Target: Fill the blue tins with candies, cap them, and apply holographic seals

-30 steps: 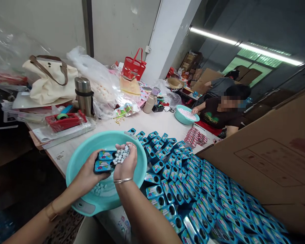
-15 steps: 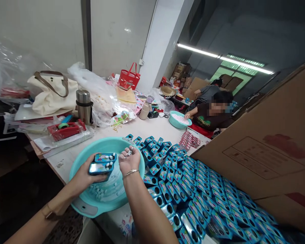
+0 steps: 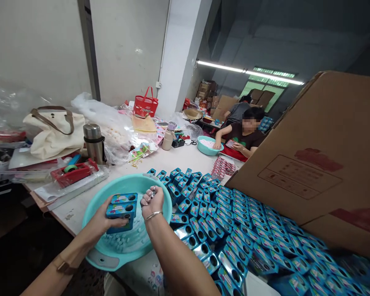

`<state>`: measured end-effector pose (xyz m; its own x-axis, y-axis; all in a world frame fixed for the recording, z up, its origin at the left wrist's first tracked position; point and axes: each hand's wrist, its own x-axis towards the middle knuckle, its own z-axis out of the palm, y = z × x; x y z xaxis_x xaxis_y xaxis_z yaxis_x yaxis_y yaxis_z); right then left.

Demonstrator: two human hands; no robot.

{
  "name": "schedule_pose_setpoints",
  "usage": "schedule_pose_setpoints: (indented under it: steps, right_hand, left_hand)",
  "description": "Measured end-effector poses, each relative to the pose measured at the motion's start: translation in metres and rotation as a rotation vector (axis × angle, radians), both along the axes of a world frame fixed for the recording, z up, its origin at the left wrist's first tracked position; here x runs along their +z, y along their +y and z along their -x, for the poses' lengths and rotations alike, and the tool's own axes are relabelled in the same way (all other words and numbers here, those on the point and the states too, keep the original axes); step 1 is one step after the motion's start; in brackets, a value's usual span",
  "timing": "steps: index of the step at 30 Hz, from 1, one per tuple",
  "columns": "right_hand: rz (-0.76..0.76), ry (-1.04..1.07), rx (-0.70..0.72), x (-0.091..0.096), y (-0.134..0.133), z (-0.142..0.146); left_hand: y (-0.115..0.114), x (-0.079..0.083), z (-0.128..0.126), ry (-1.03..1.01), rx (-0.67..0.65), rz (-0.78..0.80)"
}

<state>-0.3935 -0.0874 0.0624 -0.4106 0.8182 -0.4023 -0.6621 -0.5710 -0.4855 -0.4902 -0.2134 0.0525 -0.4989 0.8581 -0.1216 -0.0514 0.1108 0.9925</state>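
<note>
My left hand (image 3: 103,220) grips two blue candy tins (image 3: 122,210) stacked together, over a teal basin (image 3: 103,255). My right hand (image 3: 152,201) is closed beside the tins, its fingers pinched on a few small white candies. More white candies (image 3: 123,242) lie in the bottom of the basin. A silver bracelet circles my right wrist. To the right of the basin, several rows of open blue tins (image 3: 222,222) cover the table.
A large cardboard box (image 3: 320,164) stands at the right. At the back left are a cream tote bag (image 3: 54,131), a steel flask (image 3: 94,144) and a red tape dispenser (image 3: 74,172). Across the table a seated person (image 3: 245,133) reaches into a second teal basin (image 3: 208,146).
The heap of candies in my right hand has shrunk to a few. My left hand has tilted the tins more upright. The view has swung to the right.
</note>
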Motion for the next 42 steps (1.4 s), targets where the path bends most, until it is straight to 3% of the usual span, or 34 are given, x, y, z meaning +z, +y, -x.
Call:
schedule_pose_setpoints:
  steps: [3, 6, 9, 12, 16, 19, 23, 27, 30, 33, 38, 42]
  right_hand:
    - [0.024, 0.002, -0.011, 0.002, -0.002, 0.001]
    - [0.098, 0.106, 0.06, 0.014, -0.001, -0.015]
    - [0.085, 0.251, 0.096, 0.034, 0.003, -0.063]
    - [-0.042, 0.324, 0.016, 0.054, 0.004, -0.142]
    - [-0.247, 0.298, -0.249, 0.068, -0.012, -0.272]
    - [-0.332, 0.253, -0.496, 0.068, -0.039, -0.37]
    - [-0.389, 0.168, -0.741, 0.052, -0.083, -0.481]
    - [-0.387, 0.104, -0.856, 0.023, -0.121, -0.555]
    - [-0.338, 0.149, -0.897, 0.003, -0.137, -0.585]
    - [-0.284, 0.227, -0.904, -0.007, -0.142, -0.6]
    - [-0.213, 0.26, -0.914, -0.014, -0.141, -0.611]
    - [-0.19, 0.212, -0.928, -0.024, -0.14, -0.614]
  left_hand:
    - [-0.002, 0.006, 0.0, 0.082, -0.012, -0.037]
    - [-0.01, 0.02, -0.003, 0.14, -0.094, -0.035]
    - [-0.024, 0.037, -0.017, 0.16, -0.123, -0.085]
    - [-0.036, 0.051, -0.051, 0.175, -0.168, -0.138]
    - [-0.032, 0.058, -0.132, 0.135, -0.327, -0.126]
    - [-0.019, 0.049, -0.214, 0.078, -0.478, -0.142]
    - [0.001, 0.017, -0.325, 0.09, -0.663, -0.149]
    - [0.027, -0.023, -0.404, 0.241, -0.672, -0.242]
    - [0.045, -0.045, -0.436, 0.248, -0.759, -0.211]
    - [0.056, -0.06, -0.451, 0.244, -0.836, -0.17]
    - [0.064, -0.079, -0.448, 0.255, -0.89, -0.161]
    - [0.068, -0.082, -0.438, 0.261, -0.928, -0.237]
